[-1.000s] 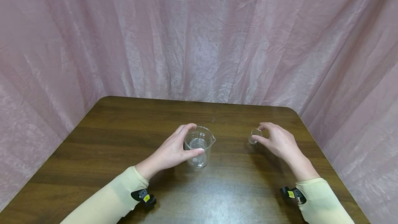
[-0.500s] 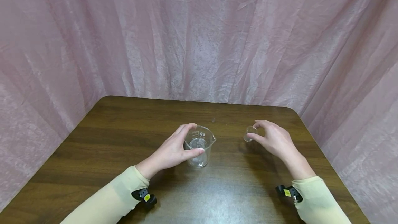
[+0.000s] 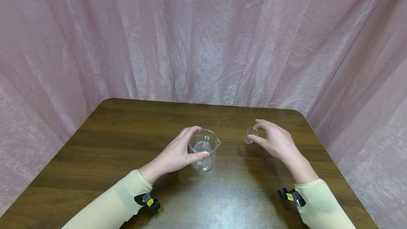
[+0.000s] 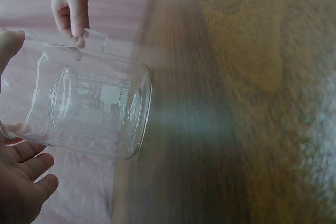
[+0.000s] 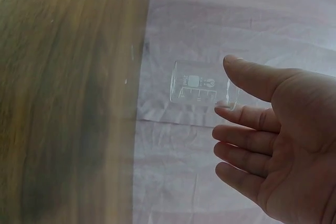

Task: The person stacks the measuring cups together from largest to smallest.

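A large clear glass beaker [image 3: 210, 158] with white markings stands upright on the table, its spout to the right. My left hand [image 3: 173, 154] grips it near the rim, thumb at the near side and fingers at the far side. Inside it the rounded outline of a smaller glass vessel [image 4: 68, 95] shows in the left wrist view. To the right, a small clear beaker [image 5: 197, 82] with white graduations is pinched at its rim between the thumb and index finger of my right hand [image 3: 278, 142]. It is upright and raised over the tabletop; the other fingers extend below the index finger.
The brown wooden table [image 3: 133, 119] has rounded far corners. Pink curtains [image 3: 203, 38] hang behind it and along both sides. Tiny clear specks [image 3: 218, 122] lie on the tabletop beyond the large beaker. A dark camera sits on each wrist.
My right hand has carried the small beaker leftward and slightly up in the head view, closer to the large beaker. My left hand and the large beaker have stayed put.
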Demonstrator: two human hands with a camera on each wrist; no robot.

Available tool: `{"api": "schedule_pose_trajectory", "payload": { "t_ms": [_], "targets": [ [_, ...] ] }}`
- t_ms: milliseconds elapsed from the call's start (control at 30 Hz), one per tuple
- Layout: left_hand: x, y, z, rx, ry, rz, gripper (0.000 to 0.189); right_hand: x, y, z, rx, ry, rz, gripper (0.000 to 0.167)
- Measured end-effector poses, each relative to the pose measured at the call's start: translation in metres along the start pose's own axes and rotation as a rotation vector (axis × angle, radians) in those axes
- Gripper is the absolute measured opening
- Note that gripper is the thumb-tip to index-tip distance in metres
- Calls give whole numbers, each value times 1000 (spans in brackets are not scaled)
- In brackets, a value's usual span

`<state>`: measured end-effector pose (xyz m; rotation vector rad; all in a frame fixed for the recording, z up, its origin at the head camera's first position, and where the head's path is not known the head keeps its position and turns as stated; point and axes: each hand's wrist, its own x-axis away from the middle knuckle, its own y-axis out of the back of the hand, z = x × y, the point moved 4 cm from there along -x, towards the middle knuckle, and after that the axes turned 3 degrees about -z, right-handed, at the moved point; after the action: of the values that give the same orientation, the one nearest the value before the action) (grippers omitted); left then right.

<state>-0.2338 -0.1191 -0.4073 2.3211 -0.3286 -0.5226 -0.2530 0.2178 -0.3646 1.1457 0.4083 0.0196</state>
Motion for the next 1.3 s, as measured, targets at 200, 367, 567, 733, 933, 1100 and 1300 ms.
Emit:
{"api": "schedule_pose_trajectory", "payload": {
  "t_ms": [200,367,567,733,933,1100,1300],
  "targets": [
    [1,0,-2,6,-11,-9,91,-1,0,8,-17,14,-11,38],
    [1,0,-1,8,-5,-4,91,-3,0,14,-20,29,-25,36],
    [1,0,-1,6,-9,-3,92,-4,1,20,-27,40,-30,34],
    [0,0,-1,3,-16,-11,91,-5,2,25,-32,54,-26,36],
    [-1,-1,-2,4,-18,-13,90,-5,4,31,-36,53,-25,36],
    [0,0,-1,4,-7,-2,91,-6,4,36,-51,61,-25,34],
    [0,0,-2,-2,-21,-10,91,-9,5,41,-56,77,-40,33]
  ]
}}
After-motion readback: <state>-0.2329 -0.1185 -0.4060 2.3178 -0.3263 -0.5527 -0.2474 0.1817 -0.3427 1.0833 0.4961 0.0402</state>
